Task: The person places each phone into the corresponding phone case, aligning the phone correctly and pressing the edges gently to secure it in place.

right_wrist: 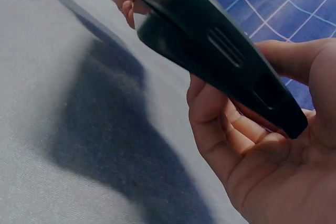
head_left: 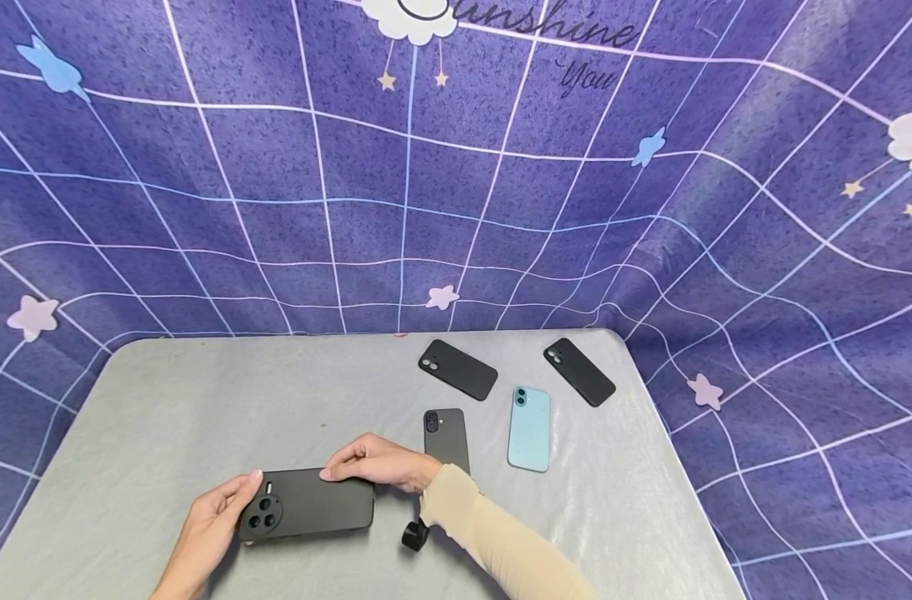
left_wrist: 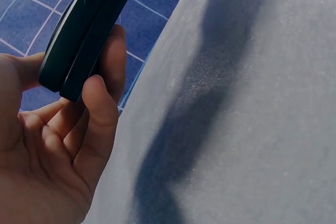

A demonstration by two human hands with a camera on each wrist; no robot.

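Note:
A black phone case (head_left: 317,504) with a round camera ring is held sideways, its back facing up in the head view. My left hand (head_left: 204,521) grips the camera end, thumb on top and fingers beneath. At the opposite end my right hand (head_left: 377,461) pinches the far long edge. In the left wrist view the case (left_wrist: 92,30) shows a second dark slab, like a phone, lying along it. A narrow gap parts the two layers toward the left hand's end of the case (right_wrist: 210,45) in the right wrist view, and its side cutouts show.
Beyond the right hand lie a dark grey phone (head_left: 445,433), partly covered by the forearm, and a light blue phone (head_left: 529,429). Two more black cases (head_left: 459,371) lie farther back. A small black device (head_left: 414,536) shows under the right wrist. Grey cloth covers the table (head_left: 201,400).

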